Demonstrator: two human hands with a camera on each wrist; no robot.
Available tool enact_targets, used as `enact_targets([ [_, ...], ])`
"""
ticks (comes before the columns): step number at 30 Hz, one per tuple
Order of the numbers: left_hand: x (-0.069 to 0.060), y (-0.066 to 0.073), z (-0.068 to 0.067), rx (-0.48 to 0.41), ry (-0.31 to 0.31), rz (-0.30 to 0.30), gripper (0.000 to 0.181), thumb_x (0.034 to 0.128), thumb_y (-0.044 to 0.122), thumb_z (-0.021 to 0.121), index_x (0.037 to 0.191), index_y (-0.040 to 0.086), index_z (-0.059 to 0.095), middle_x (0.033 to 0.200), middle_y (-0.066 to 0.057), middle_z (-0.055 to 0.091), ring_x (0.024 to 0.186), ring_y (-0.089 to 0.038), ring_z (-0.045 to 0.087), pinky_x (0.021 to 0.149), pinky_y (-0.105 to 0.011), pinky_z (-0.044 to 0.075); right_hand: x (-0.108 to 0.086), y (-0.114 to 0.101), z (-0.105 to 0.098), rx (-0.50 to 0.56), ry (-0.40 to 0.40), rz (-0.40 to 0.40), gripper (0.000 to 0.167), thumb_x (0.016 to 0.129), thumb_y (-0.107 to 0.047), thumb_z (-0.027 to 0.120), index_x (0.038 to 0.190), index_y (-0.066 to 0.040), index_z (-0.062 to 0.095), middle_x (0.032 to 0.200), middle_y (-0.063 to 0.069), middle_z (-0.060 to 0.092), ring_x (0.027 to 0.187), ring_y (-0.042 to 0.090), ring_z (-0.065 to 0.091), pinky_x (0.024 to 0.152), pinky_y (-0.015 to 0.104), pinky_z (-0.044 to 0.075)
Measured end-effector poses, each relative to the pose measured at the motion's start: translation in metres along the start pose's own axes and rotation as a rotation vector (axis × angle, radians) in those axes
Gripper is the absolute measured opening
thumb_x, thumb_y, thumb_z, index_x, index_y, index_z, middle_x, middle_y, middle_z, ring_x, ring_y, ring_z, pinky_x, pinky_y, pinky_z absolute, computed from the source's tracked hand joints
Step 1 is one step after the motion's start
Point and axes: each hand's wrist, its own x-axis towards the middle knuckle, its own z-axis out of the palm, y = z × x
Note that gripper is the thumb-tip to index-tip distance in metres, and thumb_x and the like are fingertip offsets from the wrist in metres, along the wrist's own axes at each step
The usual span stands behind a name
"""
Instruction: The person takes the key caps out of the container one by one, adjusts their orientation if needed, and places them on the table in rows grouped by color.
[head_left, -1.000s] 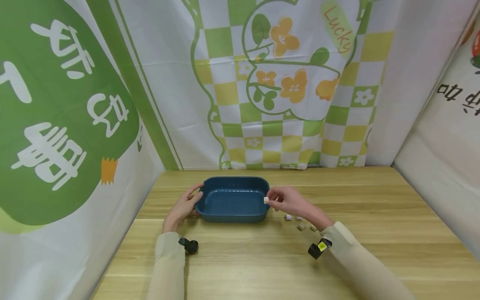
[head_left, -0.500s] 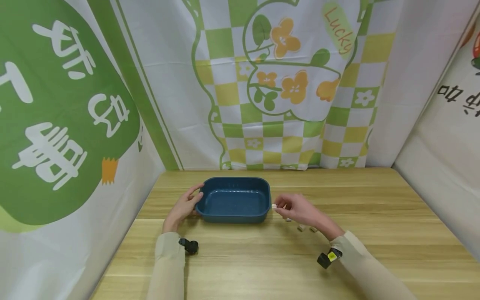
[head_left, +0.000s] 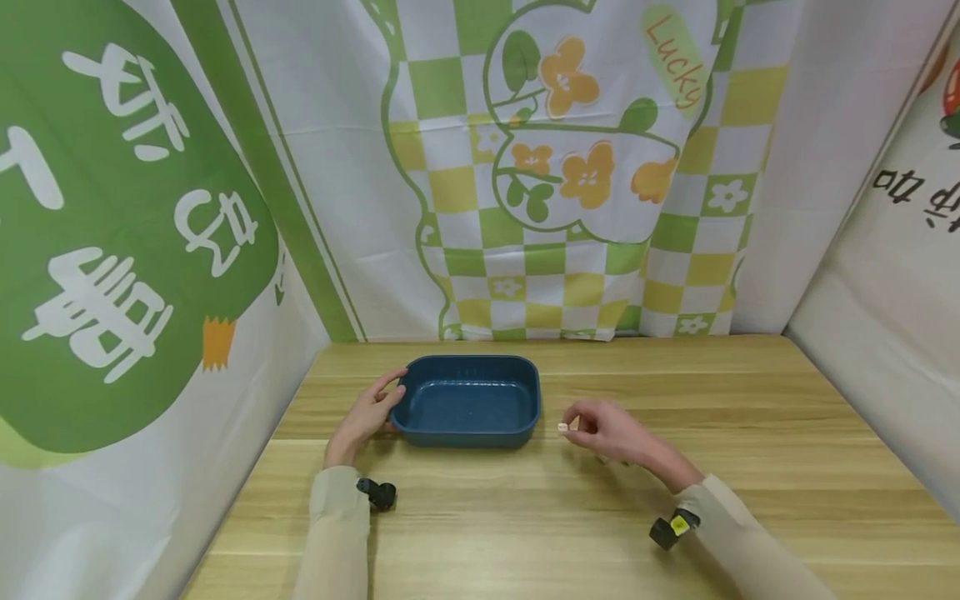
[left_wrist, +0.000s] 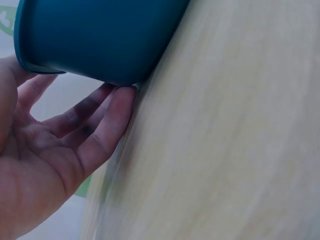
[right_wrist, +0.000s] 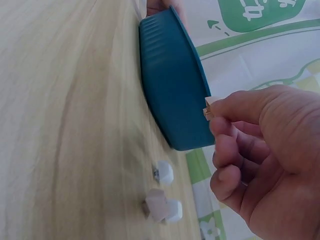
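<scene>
A dark teal rectangular bin [head_left: 468, 438] stands upright on the table; its visible inside is bare. At its left end my left hand [head_left: 367, 418] grips the rim, thumb on top. In the left wrist view, other fingers touch the bin's lower outer wall. My right hand [head_left: 617, 432] pinches a small pale block [head_left: 562, 427] between thumb and index finger, right of the bin and apart from it. In the right wrist view, a white block [right_wrist: 165, 171], a beige block [right_wrist: 157, 205] and another white block [right_wrist: 174, 211] lie on the table below that hand.
The wooden table [head_left: 480, 525] meets a patterned cloth backdrop [head_left: 525, 275] at its far edge. Cloth sides rise on the left and right. Black wrist cameras [head_left: 378, 493] sit at both sleeves. My right hand mostly covers the loose blocks in the head view.
My right hand has moved from the bin's right rim to the right and nearer me, with the block still pinched. My left hand and the bin have hardly moved.
</scene>
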Motion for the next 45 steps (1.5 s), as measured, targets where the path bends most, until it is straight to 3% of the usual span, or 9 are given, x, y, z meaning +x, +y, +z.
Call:
enact_targets([
  [6,-0.002,0.001,0.0,0.006,-0.002,0.007,0.052,0.1042,0.037,0.048,0.153,0.029,0.033,0.143,-0.029,0.043,0.09,-0.022,0.068,0.072,-0.04,0.06,-0.007,0.006,0.001,0.0,-0.034,0.038,0.01,0.093,-0.021,0.069,0.101,-0.014,0.068,0.059,-0.008,0.049,0.047,0.001,0.045,0.046,0.019,0.039],
  [16,-0.001,0.002,0.0,0.007,0.0,0.019,0.052,0.1048,0.035,0.047,0.154,0.027,0.033,0.135,-0.031,0.048,0.091,-0.023,0.068,0.071,-0.041,0.061,-0.017,0.012,0.003,-0.063,0.004,0.056,0.008,0.091,-0.02,0.071,0.098,-0.015,0.07,0.061,-0.01,0.047,0.053,-0.001,0.04,0.048,0.017,0.035],
  [25,0.0,0.002,0.0,0.02,0.0,0.012,0.051,0.1044,0.038,0.047,0.153,0.03,0.033,0.141,-0.029,0.044,0.094,-0.024,0.067,0.072,-0.04,0.061,-0.021,0.017,0.006,-0.082,-0.015,0.112,0.009,0.09,-0.023,0.072,0.097,-0.017,0.071,0.058,-0.013,0.043,0.051,-0.001,0.038,0.046,0.016,0.03],
  [45,-0.001,0.0,0.0,0.011,0.002,0.012,0.052,0.104,0.039,0.047,0.153,0.03,0.033,0.14,-0.031,0.046,0.093,-0.025,0.068,0.071,-0.04,0.061,-0.026,0.021,0.013,-0.147,-0.032,0.104,0.011,0.092,-0.023,0.07,0.098,-0.015,0.071,0.06,-0.012,0.041,0.051,-0.001,0.033,0.047,0.016,0.027],
])
